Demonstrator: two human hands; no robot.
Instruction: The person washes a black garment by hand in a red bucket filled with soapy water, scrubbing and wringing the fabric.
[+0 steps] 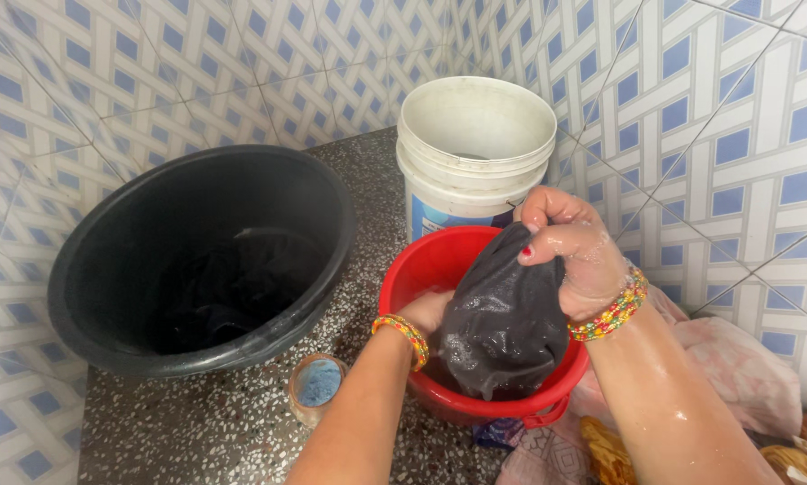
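The right hand [576, 254] grips the wet dark cloth [504, 319], bunched, over the red basin [421, 269] so drips fall inside. The left hand [426, 312] lies behind it; its fingers are hidden.

Blue-and-white patterned tiled walls [709, 108] around a speckled stone floor [197, 422].
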